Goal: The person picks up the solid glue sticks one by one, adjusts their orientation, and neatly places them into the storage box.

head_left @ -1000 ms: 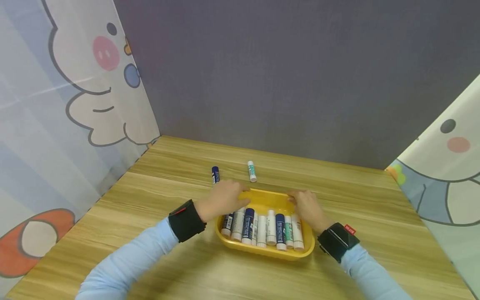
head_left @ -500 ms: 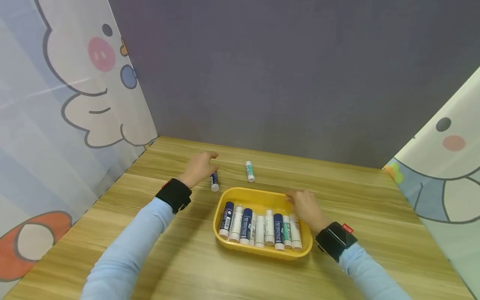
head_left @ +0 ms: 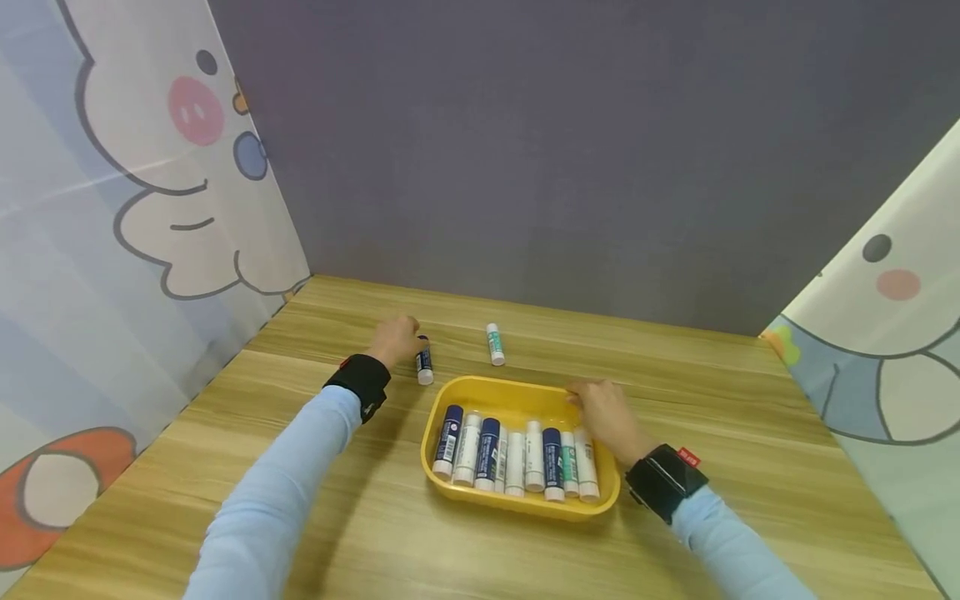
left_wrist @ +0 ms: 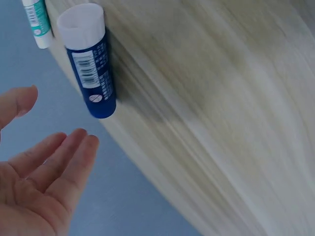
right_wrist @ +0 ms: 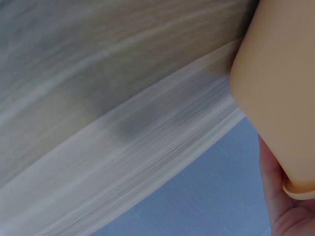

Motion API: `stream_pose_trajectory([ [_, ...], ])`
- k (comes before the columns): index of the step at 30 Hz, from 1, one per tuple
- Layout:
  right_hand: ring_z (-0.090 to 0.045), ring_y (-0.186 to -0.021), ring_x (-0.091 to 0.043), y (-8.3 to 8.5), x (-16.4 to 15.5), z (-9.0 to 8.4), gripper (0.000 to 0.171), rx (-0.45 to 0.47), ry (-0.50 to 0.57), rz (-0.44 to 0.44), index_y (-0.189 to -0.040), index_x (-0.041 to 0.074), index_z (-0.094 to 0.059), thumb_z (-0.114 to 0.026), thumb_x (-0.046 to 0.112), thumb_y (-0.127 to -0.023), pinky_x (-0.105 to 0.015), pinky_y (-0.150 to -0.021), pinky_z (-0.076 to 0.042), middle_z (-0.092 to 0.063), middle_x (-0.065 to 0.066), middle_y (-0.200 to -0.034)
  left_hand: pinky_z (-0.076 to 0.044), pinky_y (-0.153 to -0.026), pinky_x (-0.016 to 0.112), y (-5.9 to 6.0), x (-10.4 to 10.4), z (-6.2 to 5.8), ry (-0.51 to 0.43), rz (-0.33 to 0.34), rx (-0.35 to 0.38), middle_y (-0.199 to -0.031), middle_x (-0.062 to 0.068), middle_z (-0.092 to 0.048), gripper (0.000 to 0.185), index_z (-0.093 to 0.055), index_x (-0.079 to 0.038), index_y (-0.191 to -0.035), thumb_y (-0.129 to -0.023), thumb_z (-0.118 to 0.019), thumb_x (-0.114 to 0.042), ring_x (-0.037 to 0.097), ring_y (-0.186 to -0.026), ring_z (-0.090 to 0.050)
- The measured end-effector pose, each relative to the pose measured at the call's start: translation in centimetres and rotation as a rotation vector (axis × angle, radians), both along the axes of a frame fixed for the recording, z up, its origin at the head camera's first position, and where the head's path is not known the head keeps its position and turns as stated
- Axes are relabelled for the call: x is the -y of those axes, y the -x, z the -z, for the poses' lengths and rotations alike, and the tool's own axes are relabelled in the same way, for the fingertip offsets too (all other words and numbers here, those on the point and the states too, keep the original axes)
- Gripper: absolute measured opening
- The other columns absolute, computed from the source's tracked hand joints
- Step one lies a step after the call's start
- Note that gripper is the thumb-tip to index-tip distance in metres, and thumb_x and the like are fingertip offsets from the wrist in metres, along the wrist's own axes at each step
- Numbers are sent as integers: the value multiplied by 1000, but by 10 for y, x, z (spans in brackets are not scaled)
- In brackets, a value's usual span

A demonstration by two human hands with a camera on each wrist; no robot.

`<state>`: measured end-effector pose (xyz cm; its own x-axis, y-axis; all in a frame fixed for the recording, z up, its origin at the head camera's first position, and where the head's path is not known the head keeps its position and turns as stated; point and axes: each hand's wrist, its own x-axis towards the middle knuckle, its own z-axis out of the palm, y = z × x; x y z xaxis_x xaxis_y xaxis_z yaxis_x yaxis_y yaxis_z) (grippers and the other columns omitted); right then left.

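Note:
In the head view my left hand (head_left: 393,340) is beside a dark blue glue stick with a white end (head_left: 425,367) on the table. The left wrist view shows that hand's thumb and fingers (left_wrist: 74,169) spread apart, a gap away from the same glue stick (left_wrist: 93,69). My right hand (head_left: 609,417) grips the back right rim of a yellow plastic basket (head_left: 517,505), partly covering that corner. Fingers (right_wrist: 270,182) lie along the basket's outer wall in the right wrist view. Inside, several white, blue and teal glue sticks (head_left: 487,454) lean in a row.
A smaller white and teal glue stick (head_left: 495,344) lies behind the basket on the wood-grain table (head_left: 720,417). A dark grey panel (head_left: 525,150) stands along the table's back edge. Cartoon-printed curtains (head_left: 150,250) hang at both sides.
My left hand has left the basket's rim and moved left and away to the blue glue stick, its fingers lowering beside it. The right hand has stayed on the basket.

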<state>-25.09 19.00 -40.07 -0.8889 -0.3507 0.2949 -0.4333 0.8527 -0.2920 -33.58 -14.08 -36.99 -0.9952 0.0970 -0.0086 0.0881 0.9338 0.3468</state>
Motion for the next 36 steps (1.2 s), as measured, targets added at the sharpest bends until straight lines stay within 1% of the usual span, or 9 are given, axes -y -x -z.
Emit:
stream_pose_trajectory([
  [2, -57, -60, -14, 0, 1, 0, 13, 6, 1, 0, -93, 0, -68, -62, 4, -83, -30, -60, -51, -69, -13, -82, -46, -83, 44, 0, -1, 1, 5, -21, 17, -113, 21, -60, 42, -59, 4, -113, -84, -61, -26, 36, -99, -58],
  [5, -56, -60, -13, -1, 2, 1, 12, 17, 4, 7, -93, 1, -68, -62, 5, -83, -30, -60, -51, -68, -12, -81, -47, -70, 36, 0, -3, 4, -1, -51, 38, -95, 16, -64, 34, -64, 2, -99, -83, -62, -28, 30, -83, -59],
  [8, -55, -59, -12, -1, 2, 2, 11, 22, 6, 17, -92, 2, -68, -62, 5, -83, -30, -60, -51, -68, -11, -80, -37, -55, 29, 2, -5, 6, -2, -71, 47, -70, 7, -53, 26, -59, -3, -75, -82, -63, -28, 21, -64, -49],
  [11, -54, -58, -12, -1, 1, 2, 11, 17, 9, 20, -92, 2, -68, -62, 5, -83, -30, -59, -50, -68, -11, -79, -32, -52, 27, 5, -7, 8, 0, -80, 46, -64, 3, -43, 28, -51, -8, -66, -81, -63, -28, 17, -59, -42],
  [14, -57, -60, -13, -1, 2, 1, 11, 24, 11, 22, -93, 2, -68, -62, 5, -83, -31, -60, -51, -68, -11, -80, -33, -53, 27, 6, -7, 11, 6, -88, 52, -67, 4, -46, 26, -54, -6, -68, -80, -64, -27, 18, -61, -43],
  [20, -60, -64, -16, -1, 3, 0, 15, 65, 3, 23, -97, 1, -67, -61, 6, -84, -31, -63, -52, -69, -13, -84, -40, -58, 29, 7, -8, 19, 8, -112, 98, -82, 11, -60, 26, -62, 0, -90, -78, -65, -23, 20, -68, -50],
  [22, -59, -64, -15, -1, 3, 1, 14, 58, 6, 25, -96, 1, -67, -61, 5, -84, -32, -63, -52, -69, -13, -84, -42, -59, 30, 9, -9, 21, -3, -111, 93, -85, 13, -61, 25, -63, 0, -90, -77, -65, -22, 21, -69, -51],
  [28, -57, -62, -14, 0, 2, 0, 13, 40, 12, 30, -95, 0, -68, -61, 4, -84, -31, -61, -51, -69, -12, -83, -39, -55, 30, 13, -9, 28, 39, -90, 30, -78, 12, -61, 16, -63, -3, -77, -74, -66, -18, 22, -64, -51],
  [36, -61, -67, -16, -1, 2, -2, 15, 56, 9, 30, -97, 1, -67, -61, 5, -84, -33, -65, -52, -69, -13, -86, -49, -66, 44, 17, -11, 36, 167, -108, -37, -93, 18, -66, 27, -63, 1, -95, -75, -63, -18, 32, -82, -62],
])
